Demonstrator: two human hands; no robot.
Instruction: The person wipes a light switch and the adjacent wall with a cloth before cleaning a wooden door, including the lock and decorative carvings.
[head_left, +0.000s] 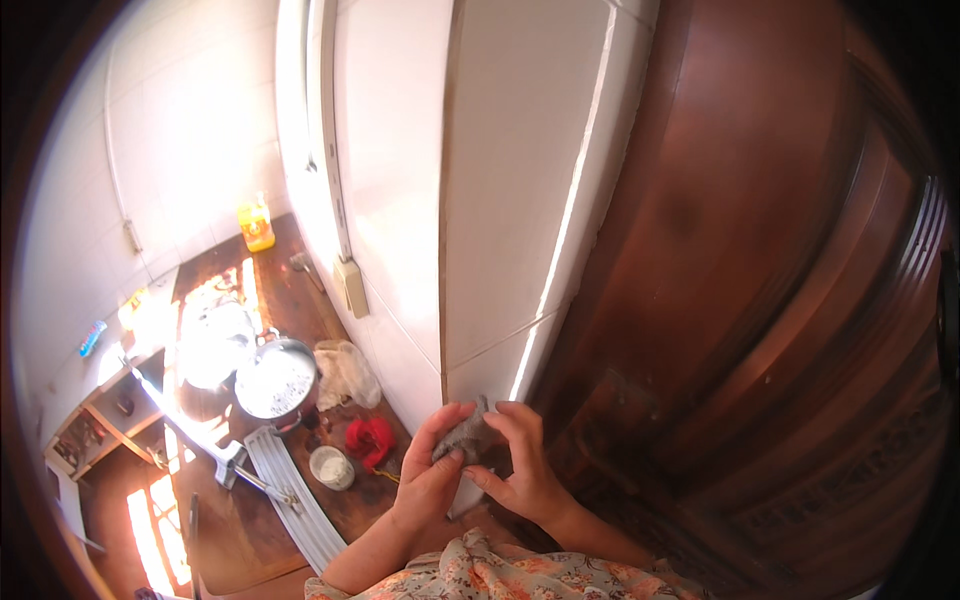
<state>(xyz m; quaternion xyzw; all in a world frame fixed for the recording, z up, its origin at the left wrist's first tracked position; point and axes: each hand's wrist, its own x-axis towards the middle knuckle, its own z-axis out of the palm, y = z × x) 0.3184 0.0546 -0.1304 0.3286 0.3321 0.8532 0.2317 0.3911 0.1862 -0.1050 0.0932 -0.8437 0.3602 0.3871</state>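
Both hands are raised in front of the body, near the corner of a tiled wall. My left hand (437, 469) grips a crumpled grey cloth (466, 436) between thumb and fingers. Just right of it, my right hand (525, 469) has its thumb and fingers apart around the cloth's right side; whether a fingertip touches the cloth I cannot tell. Beneath the hands a small white surface (466, 495) partly shows.
To the left, a wooden table (225, 517) bears a metal pot (277, 379), a white tub (331, 468), a red item (369, 442), a plastic bag (349, 375) and a yellow bottle (256, 226). A tiled wall corner (525, 187) stands ahead; a dark wooden door (735, 225) fills the right.
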